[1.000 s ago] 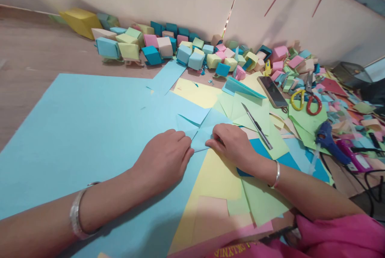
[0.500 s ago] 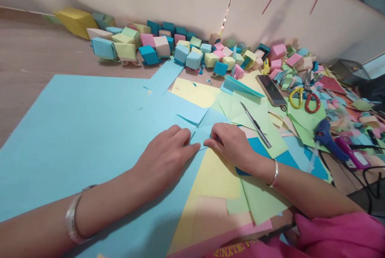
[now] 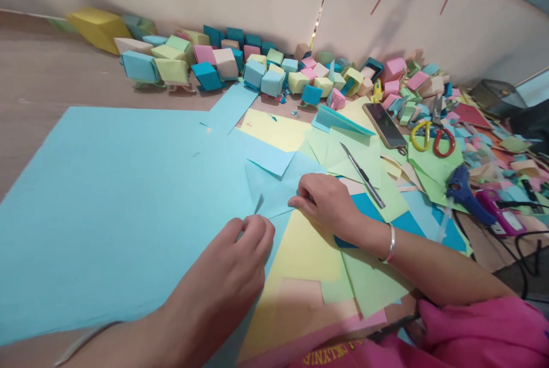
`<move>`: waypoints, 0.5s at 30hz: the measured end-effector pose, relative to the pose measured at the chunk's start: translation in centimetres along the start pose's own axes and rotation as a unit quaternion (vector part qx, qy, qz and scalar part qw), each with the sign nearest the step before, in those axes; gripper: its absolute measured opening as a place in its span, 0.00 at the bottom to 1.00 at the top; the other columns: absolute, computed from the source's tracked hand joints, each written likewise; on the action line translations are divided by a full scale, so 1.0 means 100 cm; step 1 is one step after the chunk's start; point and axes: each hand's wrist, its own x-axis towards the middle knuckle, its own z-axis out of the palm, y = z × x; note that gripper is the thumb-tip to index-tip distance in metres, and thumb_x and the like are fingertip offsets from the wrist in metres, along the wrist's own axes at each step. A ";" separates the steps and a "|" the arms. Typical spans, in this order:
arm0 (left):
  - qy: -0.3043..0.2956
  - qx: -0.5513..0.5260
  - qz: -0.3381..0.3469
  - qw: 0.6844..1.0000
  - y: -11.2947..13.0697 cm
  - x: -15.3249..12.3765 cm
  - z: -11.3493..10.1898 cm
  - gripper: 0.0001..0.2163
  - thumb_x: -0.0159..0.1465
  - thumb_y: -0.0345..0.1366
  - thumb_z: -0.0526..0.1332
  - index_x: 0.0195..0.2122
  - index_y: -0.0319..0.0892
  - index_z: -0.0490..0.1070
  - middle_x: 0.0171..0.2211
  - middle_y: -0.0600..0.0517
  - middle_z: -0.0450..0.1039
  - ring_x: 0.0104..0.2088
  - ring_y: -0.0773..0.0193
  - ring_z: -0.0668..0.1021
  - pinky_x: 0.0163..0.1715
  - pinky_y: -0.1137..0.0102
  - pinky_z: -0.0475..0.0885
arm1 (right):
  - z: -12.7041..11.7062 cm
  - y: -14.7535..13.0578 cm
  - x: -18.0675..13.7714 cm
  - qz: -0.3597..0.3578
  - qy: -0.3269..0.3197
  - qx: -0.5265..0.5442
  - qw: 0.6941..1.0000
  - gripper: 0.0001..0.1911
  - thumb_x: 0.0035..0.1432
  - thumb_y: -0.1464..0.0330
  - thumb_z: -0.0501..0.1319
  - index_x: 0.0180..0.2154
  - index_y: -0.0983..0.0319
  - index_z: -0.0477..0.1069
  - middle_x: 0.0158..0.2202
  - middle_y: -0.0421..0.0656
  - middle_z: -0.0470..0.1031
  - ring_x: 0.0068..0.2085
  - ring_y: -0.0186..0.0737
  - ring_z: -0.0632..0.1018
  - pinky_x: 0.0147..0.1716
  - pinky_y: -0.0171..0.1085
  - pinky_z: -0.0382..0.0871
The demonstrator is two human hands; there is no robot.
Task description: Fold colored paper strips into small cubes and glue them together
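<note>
A small folded piece of light-blue paper (image 3: 274,188) lies over a large light-blue sheet (image 3: 128,185). My right hand (image 3: 328,205) is closed, with thumb and curled finger on the right part of the small piece. My left hand (image 3: 234,259) is also closed, its fingers pinched at the near left corner of that paper, where a narrow flap stands up. The left fingertips are partly hidden behind the knuckles. Just right of my right hand lies a craft knife (image 3: 363,175) on pale green paper (image 3: 354,153).
Several small paper boxes (image 3: 255,73) line the wall. To the right lie a phone (image 3: 385,125), scissors (image 3: 437,133) with red and yellow handles, and a blue glue gun (image 3: 467,196) with cables. Yellow paper (image 3: 309,259) and other coloured sheets overlap in front of me.
My left hand has moved down and left, away from my right hand, uncovering more of the small blue paper. My right hand stays at about the same spot on it.
</note>
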 end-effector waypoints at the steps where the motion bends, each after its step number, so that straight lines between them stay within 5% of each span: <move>1: 0.001 0.001 -0.008 1.000 0.001 0.000 -0.001 0.12 0.51 0.24 0.56 0.28 0.41 0.79 0.38 0.38 0.72 0.37 0.49 0.69 0.27 0.60 0.65 | 0.000 0.000 0.000 0.000 -0.001 0.000 1.000 0.17 0.57 0.62 0.66 0.24 0.60 0.61 0.22 0.36 0.67 0.25 0.34 0.64 0.26 0.35 0.48; 8: 0.043 -0.057 -0.042 0.997 -0.003 0.008 0.002 0.11 0.64 0.31 0.56 0.39 0.38 0.78 0.47 0.39 0.71 0.43 0.49 0.70 0.31 0.61 0.67 | -0.003 0.000 0.000 -0.006 -0.017 -0.002 1.000 0.16 0.59 0.62 0.65 0.25 0.61 0.62 0.24 0.37 0.68 0.27 0.34 0.65 0.27 0.36 0.49; 15: 0.022 -0.087 -0.024 0.996 -0.008 0.016 0.004 0.09 0.62 0.37 0.62 0.33 0.37 0.79 0.32 0.45 0.69 0.34 0.54 0.69 0.26 0.62 0.62 | -0.001 -0.004 -0.005 -0.023 0.003 -0.014 1.000 0.22 0.58 0.50 0.61 0.27 0.61 0.61 0.24 0.39 0.65 0.27 0.35 0.62 0.27 0.36 0.48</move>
